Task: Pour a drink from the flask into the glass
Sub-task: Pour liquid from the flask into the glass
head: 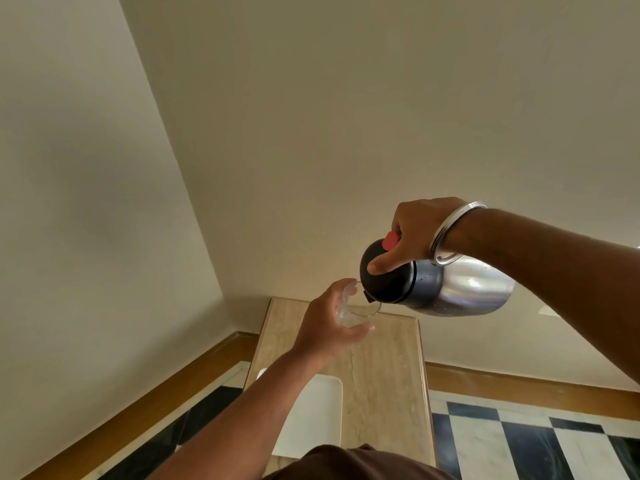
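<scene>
A steel flask (464, 289) with a black top and a red button is tipped almost level, its spout pointing left and down over the glass. My right hand (412, 233) grips it at the handle, thumb lying on the black lid, a metal bangle on the wrist. A clear glass (356, 310) is held in the air just under the spout, tilted toward it. My left hand (325, 327) is wrapped around the glass from the left. Whether liquid is flowing cannot be made out.
Below the hands stands a narrow beige marble-topped table (388, 382) set against the wall. A white rectangular tray (315, 417) lies on its near left part. Black and white floor tiles (519, 445) and a wooden skirting board surround it.
</scene>
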Available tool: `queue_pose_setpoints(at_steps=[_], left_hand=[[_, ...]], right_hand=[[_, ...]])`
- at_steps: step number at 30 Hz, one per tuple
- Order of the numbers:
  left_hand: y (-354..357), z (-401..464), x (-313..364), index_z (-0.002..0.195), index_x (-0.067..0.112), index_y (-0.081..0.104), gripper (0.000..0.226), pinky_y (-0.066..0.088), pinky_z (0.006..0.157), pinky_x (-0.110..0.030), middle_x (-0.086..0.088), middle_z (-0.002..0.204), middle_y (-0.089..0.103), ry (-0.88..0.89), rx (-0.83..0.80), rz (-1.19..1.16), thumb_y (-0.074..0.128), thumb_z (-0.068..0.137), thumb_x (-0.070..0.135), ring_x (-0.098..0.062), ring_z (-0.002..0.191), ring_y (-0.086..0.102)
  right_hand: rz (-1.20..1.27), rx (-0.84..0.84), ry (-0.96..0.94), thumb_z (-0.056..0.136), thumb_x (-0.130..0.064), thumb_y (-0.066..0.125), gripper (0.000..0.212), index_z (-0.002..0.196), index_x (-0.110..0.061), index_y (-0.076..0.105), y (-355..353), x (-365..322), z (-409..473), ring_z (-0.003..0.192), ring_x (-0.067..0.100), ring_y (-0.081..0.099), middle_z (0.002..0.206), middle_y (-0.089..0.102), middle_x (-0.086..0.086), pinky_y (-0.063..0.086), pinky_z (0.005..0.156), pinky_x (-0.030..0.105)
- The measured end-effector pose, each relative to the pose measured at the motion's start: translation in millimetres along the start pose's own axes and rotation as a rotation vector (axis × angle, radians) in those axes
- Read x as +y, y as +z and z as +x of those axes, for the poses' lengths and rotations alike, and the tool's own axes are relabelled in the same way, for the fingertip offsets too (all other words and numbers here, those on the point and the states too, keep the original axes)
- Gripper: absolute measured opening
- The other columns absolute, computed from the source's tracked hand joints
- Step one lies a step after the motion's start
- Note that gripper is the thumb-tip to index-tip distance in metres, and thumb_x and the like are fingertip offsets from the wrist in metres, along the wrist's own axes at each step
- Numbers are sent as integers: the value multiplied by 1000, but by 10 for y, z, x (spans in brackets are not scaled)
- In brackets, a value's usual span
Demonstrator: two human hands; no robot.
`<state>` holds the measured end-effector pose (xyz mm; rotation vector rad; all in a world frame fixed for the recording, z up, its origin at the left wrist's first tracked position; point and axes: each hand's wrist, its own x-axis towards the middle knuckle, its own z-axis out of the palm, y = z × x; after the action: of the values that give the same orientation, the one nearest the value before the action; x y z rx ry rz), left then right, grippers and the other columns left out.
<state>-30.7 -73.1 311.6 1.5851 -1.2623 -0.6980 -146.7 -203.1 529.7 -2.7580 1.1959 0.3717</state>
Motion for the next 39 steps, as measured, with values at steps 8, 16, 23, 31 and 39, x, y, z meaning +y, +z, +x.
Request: queue_pose_setpoints(at_steps=[8, 16, 23, 31, 39], left_hand=[[113, 8, 199, 132, 48, 44, 77, 41, 89, -5, 23, 129, 58, 9, -8, 10, 84, 67, 51, 8, 119, 51], [156, -14, 274, 135, 40, 45, 77, 38, 91, -4, 18, 134, 57, 20, -13, 13, 85, 69, 45, 7, 122, 49], [159, -52, 377, 128, 47, 45, 71, 37, 86, 0, 34, 121, 53, 42, -7, 19, 84, 70, 43, 17, 114, 47], [149, -73, 394, 128, 47, 45, 71, 43, 91, -7, 22, 125, 60, 51, 3, 23, 84, 69, 45, 5, 117, 53], [155, -74, 398, 127, 44, 47, 69, 49, 93, -19, 18, 124, 62, 71, -7, 17, 84, 68, 45, -2, 116, 57]], right_hand=[[-133, 9, -63, 45, -90, 60, 73, 55, -18, 53, -92, 34, -120, 42, 17, 50, 42, 51, -8, 43, 50, 29], [-226, 49, -90, 46, -90, 62, 71, 54, -21, 49, -164, 13, -183, 41, 15, 50, 42, 52, -8, 40, 48, 27], [-225, 46, -103, 47, -89, 62, 69, 55, -21, 50, -193, -42, -212, 42, 14, 51, 43, 52, -9, 46, 51, 28], [-283, 42, -113, 49, -89, 62, 69, 57, -22, 50, -216, -114, -252, 44, 14, 52, 46, 54, -8, 46, 51, 28], [-325, 53, -112, 50, -89, 61, 68, 60, -22, 52, -209, -156, -262, 45, 14, 55, 48, 56, -8, 47, 51, 27]])
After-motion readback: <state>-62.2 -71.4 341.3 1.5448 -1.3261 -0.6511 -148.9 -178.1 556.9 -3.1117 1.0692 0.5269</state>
